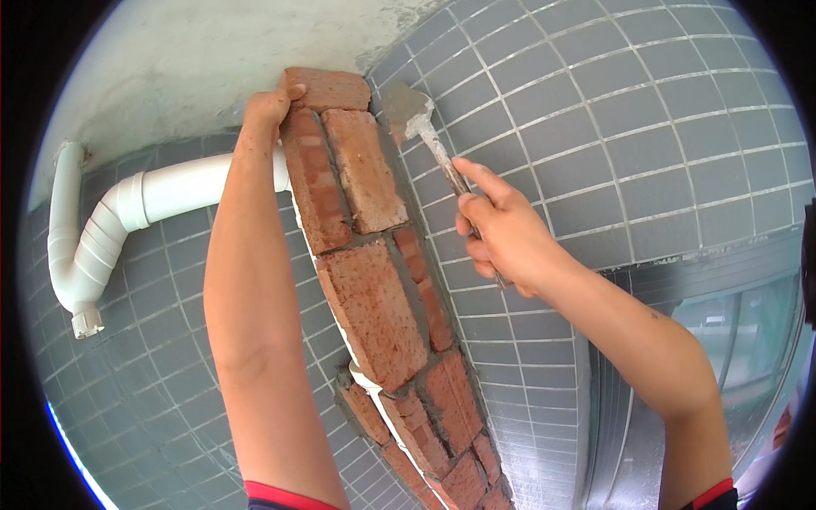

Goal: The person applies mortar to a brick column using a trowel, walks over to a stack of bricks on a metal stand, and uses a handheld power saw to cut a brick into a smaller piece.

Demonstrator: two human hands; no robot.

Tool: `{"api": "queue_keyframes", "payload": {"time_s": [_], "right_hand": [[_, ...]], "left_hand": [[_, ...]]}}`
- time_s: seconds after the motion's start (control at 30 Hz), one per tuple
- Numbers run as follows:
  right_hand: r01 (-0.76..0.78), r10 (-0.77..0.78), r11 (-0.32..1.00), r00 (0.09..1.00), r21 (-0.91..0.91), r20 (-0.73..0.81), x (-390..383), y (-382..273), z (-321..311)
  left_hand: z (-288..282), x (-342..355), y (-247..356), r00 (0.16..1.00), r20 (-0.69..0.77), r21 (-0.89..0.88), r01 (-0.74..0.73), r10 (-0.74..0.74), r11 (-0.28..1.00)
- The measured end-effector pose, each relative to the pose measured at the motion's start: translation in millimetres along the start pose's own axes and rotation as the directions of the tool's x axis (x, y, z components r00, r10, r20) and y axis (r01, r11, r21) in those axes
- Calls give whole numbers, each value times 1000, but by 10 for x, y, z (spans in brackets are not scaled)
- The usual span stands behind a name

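A red brick [331,89] sits at the top of a narrow brick column [370,306], close under the ceiling. My left hand [270,109] grips its left end, the thumb lying on its face and the other fingers hidden behind. To the right, my right hand [501,225] is closed around the handle of a trowel [442,157]. The trowel's blade is coated with grey mortar and lies near the tiled wall, just right of the top brick. Grey mortar fills joints between the bricks below.
A white drainpipe [183,189] bends along the left and runs behind the column. Grey tiled walls [595,127] stand on both sides, with a pale ceiling [212,51] above. A framed window [731,331] is at the lower right.
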State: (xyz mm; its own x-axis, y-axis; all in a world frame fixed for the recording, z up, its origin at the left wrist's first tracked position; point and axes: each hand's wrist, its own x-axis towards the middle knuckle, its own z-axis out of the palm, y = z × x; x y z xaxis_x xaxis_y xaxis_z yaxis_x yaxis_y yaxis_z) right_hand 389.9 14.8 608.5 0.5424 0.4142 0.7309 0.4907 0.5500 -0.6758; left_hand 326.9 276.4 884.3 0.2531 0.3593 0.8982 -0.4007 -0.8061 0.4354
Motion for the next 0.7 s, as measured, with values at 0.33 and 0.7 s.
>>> {"api": "queue_keyframes", "payload": {"time_s": [0.33, 0.7], "right_hand": [[-86, 86, 994, 996, 72, -4, -893, -8, -342], [-252, 260, 960, 965, 123, -47, -1715, -128, -536]], "left_hand": [[142, -17, 22, 999, -45, -107, -2, -3, 994], [167, 70, -64, 997, -70, -56, -36, 32, 998]]}}
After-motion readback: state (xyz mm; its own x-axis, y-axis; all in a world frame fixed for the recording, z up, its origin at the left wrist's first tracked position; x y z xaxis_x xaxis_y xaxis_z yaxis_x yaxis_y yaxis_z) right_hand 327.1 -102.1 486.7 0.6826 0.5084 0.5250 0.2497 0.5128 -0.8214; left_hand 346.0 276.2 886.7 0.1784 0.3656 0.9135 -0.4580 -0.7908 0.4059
